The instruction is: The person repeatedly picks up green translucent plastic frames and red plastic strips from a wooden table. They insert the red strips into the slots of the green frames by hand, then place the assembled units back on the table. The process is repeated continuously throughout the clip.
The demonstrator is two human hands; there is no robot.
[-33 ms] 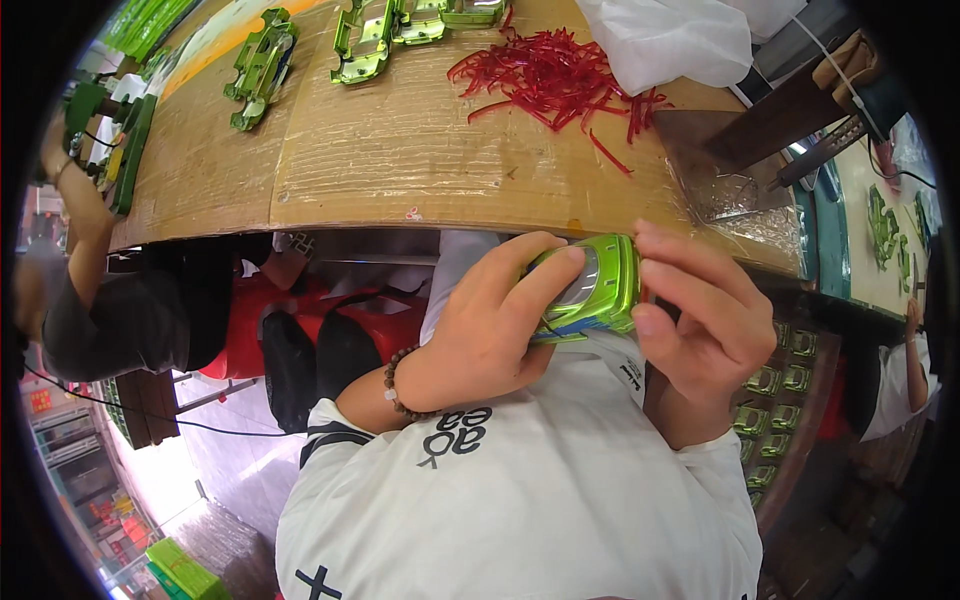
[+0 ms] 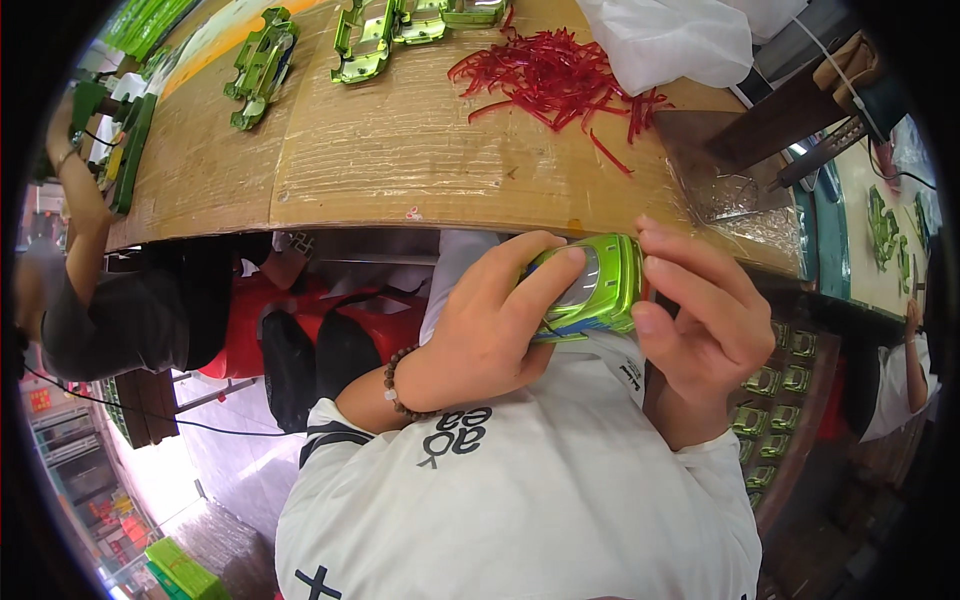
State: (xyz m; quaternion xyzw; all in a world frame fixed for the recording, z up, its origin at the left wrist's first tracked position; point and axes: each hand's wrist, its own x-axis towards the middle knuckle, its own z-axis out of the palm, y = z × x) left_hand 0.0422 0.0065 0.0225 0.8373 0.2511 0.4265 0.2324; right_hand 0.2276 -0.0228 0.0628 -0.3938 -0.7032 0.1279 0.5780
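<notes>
My left hand (image 2: 485, 325), with a beaded bracelet at the wrist, is closed around a shiny green toy car body (image 2: 613, 280) in front of my chest. Its thumb and forefinger lie across the car's dark window. At the car's right end, my right hand (image 2: 712, 320) grips with bent fingers and thumb. A sliver of red shows between that end and the right fingers; most of it is hidden. On the table (image 2: 370, 180) beyond lies a heap of thin red plastic strips (image 2: 555, 75).
Several green car bodies (image 2: 362, 45) sit at the table's far side, another (image 2: 262, 70) farther left. A white plastic bag (image 2: 665, 45) lies behind the strips. A brown stand (image 2: 775, 130) rises at right. A tray of green parts (image 2: 785, 415) is low right. Another person's arm (image 2: 85, 205) is at left.
Both hands keep their hold on the toy car body, which has turned very slightly. At far left, the other person's hand has shifted a little upward.
</notes>
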